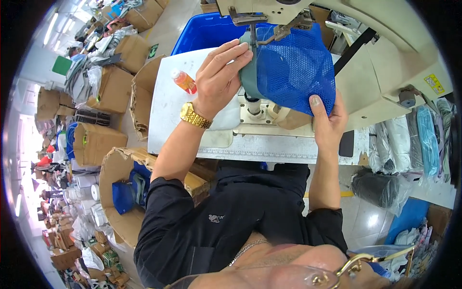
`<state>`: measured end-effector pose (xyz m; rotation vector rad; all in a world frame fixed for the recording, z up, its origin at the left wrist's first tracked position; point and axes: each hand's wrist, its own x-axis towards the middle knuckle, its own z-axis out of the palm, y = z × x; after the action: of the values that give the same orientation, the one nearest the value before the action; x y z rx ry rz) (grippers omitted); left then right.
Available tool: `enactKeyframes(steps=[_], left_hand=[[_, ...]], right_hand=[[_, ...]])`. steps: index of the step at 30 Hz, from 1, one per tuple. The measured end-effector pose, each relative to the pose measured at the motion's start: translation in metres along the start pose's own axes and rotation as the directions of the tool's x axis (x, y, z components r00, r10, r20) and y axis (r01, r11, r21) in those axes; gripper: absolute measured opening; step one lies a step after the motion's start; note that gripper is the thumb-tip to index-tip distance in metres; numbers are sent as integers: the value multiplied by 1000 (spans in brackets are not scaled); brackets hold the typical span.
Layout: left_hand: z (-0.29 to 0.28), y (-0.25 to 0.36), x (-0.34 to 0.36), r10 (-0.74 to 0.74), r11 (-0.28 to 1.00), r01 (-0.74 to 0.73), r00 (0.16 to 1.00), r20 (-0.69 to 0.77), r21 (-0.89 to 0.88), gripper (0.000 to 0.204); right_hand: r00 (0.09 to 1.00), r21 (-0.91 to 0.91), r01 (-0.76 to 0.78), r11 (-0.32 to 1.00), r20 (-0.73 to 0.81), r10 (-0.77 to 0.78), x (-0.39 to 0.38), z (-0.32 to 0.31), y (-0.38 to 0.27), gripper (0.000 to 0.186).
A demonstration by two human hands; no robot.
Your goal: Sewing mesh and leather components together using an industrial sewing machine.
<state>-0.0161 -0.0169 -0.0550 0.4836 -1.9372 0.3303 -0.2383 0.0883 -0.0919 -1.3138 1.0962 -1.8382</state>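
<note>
In the head view, the blue mesh fabric piece [298, 67] spreads rightward from the sewing machine's [385, 62] needle bar [253, 34]; its grey-green band [249, 77] runs from there toward the wearer. The left hand [220, 70], nearer the bar, lays extended fingers on the band, its thumb's grip hidden; the right hand [329, 115] pinches the mesh's near-right edge.
</note>
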Motion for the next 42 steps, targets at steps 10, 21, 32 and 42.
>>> enactKeyframes(steps=[10,21,32,42], left_hand=[[-2,0,2,12,1000,-12,1000,0,-14,36],[3,-3,1,-3,999,2,1000,-24,-38,35],[9,-6,0,-12,999,10,998,-67,-34,32],[16,17,-9,-52,999,51,989,-138,-6,39]], right_hand=[[996,-31,77,997,-32,-78,18,9,-4,49],[968,-228,250,941,78,-238,35,8,-15,53],[944,-638,325,698,257,-205,47,2,-58,39],[821,-517,380,767,571,-22,72,10,-59,34]])
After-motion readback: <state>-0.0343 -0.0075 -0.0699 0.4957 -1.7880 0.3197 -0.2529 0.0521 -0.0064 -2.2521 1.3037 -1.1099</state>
